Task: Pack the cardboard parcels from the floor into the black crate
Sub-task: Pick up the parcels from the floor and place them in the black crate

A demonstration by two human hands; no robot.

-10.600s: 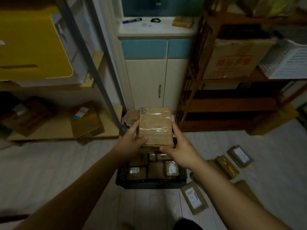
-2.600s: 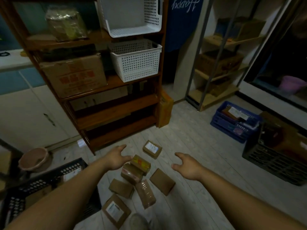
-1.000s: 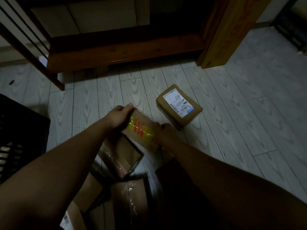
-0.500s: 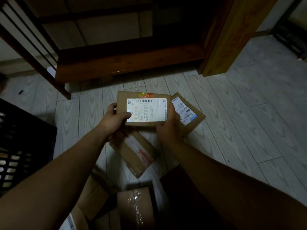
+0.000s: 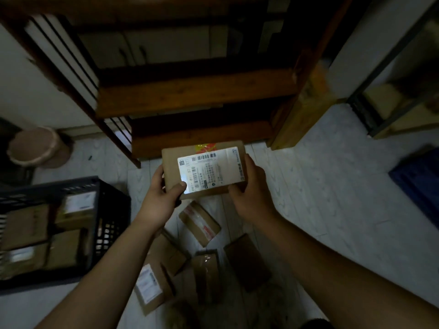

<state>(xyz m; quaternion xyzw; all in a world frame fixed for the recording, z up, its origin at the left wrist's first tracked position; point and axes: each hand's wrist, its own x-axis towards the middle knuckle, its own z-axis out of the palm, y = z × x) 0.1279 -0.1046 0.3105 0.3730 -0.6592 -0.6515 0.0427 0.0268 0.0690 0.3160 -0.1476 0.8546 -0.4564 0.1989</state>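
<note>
I hold a flat cardboard parcel [image 5: 204, 170] with a white shipping label and yellow-red tape at mid-frame, above the floor. My left hand [image 5: 161, 198] grips its left end, thumb on the label. My right hand [image 5: 249, 191] grips its right end. Below it, several more cardboard parcels lie on the pale floor, among them a taped one [image 5: 200, 223], a labelled one [image 5: 152, 286] and a plain one [image 5: 247, 262]. The black crate [image 5: 111, 210] stands at the left with several parcels inside.
A dark wooden shelf unit [image 5: 190, 96] stands straight ahead, its foot close behind the held parcel. A pinkish round bin [image 5: 35, 148] sits at the far left. A blue crate [image 5: 418, 181] is at the right edge. A metal rack [image 5: 392, 98] stands at the back right.
Both hands have lifted the labelled parcel higher off the floor. My view has pulled back, so the black crate and more floor parcels now show.
</note>
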